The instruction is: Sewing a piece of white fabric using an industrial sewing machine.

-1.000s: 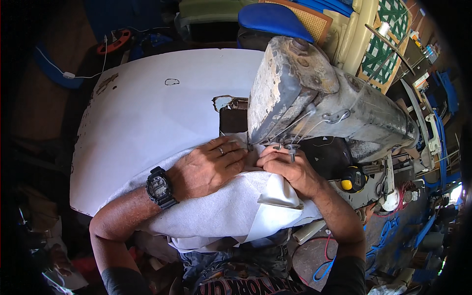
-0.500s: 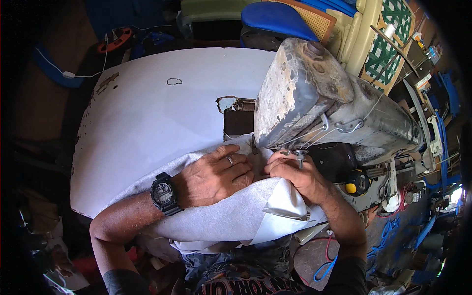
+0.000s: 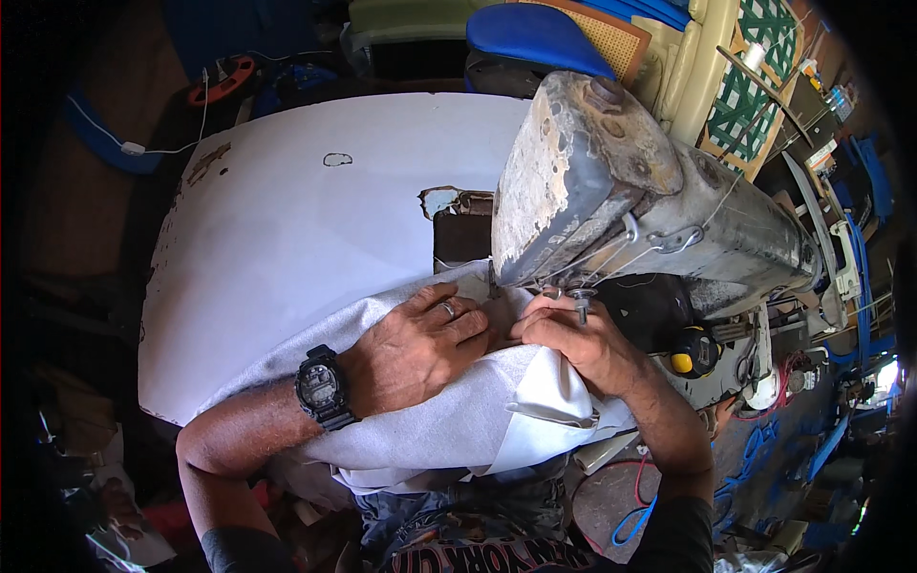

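Note:
A light grey, soft-backed sheet of upholstery material (image 3: 430, 420), with smooth white folds, lies bunched at the near edge of the table under the sewing machine head (image 3: 611, 181). Left of the needle area, my left hand (image 3: 420, 344), wearing a ring and a black watch, presses down on it with bent fingers, the tips sunk in a fold. My right hand (image 3: 583, 339) pinches the material just below the machine's front, close to a thread tension knob (image 3: 582, 304). Both hands' fingertips are partly hidden in the folds, and the needle is hard to make out.
The worn white table (image 3: 287, 229) has a rectangular opening (image 3: 461, 236) beside the machine. A yellow and black tape measure (image 3: 694, 352) and scissors (image 3: 748, 358) lie at the right. Beyond the table stand a blue seat (image 3: 540, 38) and a cream frame with green webbing (image 3: 755, 76).
Almost nothing differs. My left wrist and watch have shifted very slightly, and both hands stay on the material in the same spot.

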Motion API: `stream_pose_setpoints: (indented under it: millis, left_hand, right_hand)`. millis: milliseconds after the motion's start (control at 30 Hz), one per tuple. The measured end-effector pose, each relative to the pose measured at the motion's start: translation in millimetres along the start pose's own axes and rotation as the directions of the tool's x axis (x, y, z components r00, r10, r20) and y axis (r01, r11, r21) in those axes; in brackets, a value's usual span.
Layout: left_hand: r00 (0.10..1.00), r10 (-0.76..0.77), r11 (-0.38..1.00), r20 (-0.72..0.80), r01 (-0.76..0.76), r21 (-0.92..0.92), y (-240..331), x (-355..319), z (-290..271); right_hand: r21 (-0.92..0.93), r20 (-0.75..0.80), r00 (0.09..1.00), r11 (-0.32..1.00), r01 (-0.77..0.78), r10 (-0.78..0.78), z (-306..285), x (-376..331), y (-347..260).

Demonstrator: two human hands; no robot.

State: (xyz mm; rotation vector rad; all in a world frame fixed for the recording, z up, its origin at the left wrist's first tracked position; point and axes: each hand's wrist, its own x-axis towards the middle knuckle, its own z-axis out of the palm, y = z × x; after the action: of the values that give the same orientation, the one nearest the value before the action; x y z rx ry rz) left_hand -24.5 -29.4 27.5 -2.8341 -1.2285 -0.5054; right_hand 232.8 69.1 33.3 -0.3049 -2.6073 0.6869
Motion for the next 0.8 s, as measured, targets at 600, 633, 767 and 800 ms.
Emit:
stream_pose_setpoints:
  millis: [600, 633, 767, 800]
  left_hand:
    - [1.000, -0.004, 1.000, -0.022, 0.004, 0.030, 1.1, -1.6, 2.4]
    - [0.999, -0.006, 0.999, -0.032, 0.008, 0.042, 1.0, -1.0, 2.6]
    - [0.999, -0.024, 0.998, -0.046, 0.027, 0.055, -1.3, 0.2, 1.5]
    - [0.999, -0.025, 0.998, -0.047, 0.027, 0.055, -1.6, 0.2, 1.8]
  right_hand:
    - [-0.042, -0.014, 1.000, 0.999, -0.003, 0.003, 0.8, 0.1, 1.1]
    - [-0.044, -0.018, 1.000, 0.999, -0.008, 0.007, 1.1, 0.1, 1.3]
    - [-0.058, -0.036, 0.999, 0.998, -0.001, -0.001, 1.9, 1.5, 4.1]
    - [-0.059, -0.035, 0.999, 0.998, 0.000, -0.002, 2.8, 1.4, 5.2]
